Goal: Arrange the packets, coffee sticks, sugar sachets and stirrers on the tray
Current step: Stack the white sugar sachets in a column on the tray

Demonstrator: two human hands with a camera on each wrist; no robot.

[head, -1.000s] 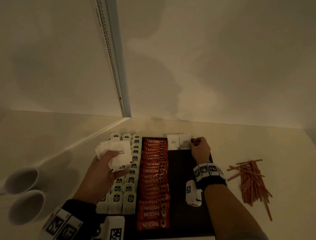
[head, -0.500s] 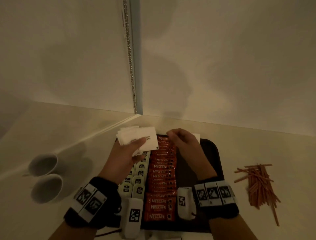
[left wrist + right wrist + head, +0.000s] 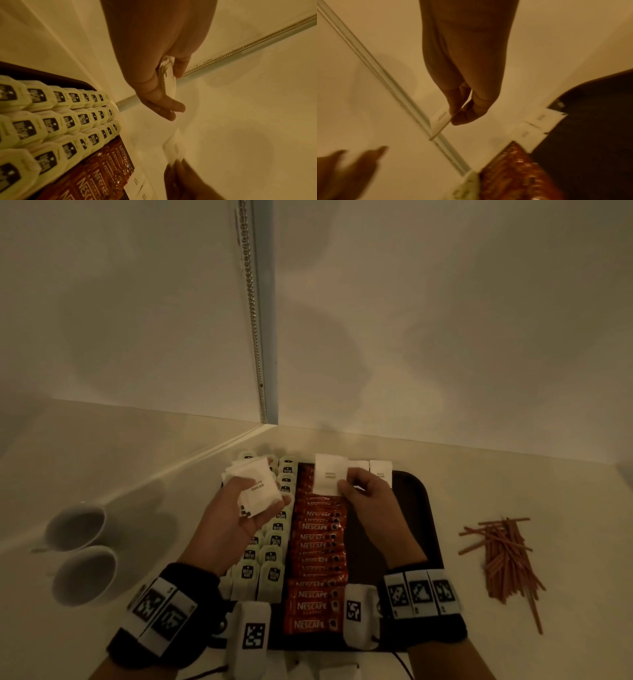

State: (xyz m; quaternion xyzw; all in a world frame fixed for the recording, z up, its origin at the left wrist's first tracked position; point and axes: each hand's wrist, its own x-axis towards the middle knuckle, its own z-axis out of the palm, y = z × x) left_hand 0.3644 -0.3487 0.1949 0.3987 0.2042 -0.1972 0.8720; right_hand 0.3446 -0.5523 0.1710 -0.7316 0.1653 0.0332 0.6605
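A dark tray (image 3: pixel 424 508) holds rows of pale green packets (image 3: pixel 274 539) on its left and a column of red coffee sticks (image 3: pixel 318 563) in the middle. Two white sugar sachets (image 3: pixel 380 470) lie at the tray's far edge. My left hand (image 3: pixel 239 508) grips a stack of white sugar sachets (image 3: pixel 255 487) above the green packets; the stack (image 3: pixel 169 79) shows edge-on in the left wrist view. My right hand (image 3: pixel 359 491) pinches one sugar sachet (image 3: pixel 329 474) above the far end of the coffee sticks; the right wrist view shows the sachet (image 3: pixel 441 120) between thumb and fingers.
A loose pile of reddish stirrers (image 3: pixel 507 559) lies on the counter right of the tray. Two white cups (image 3: pixel 78 553) stand at the left. The counter sits in a wall corner with a bead chain (image 3: pixel 251 309) hanging down it.
My right hand left the sachets at the tray's far edge, came over to the left hand's stack and now holds a single sachet taken from it. The left hand stayed raised with the stack.
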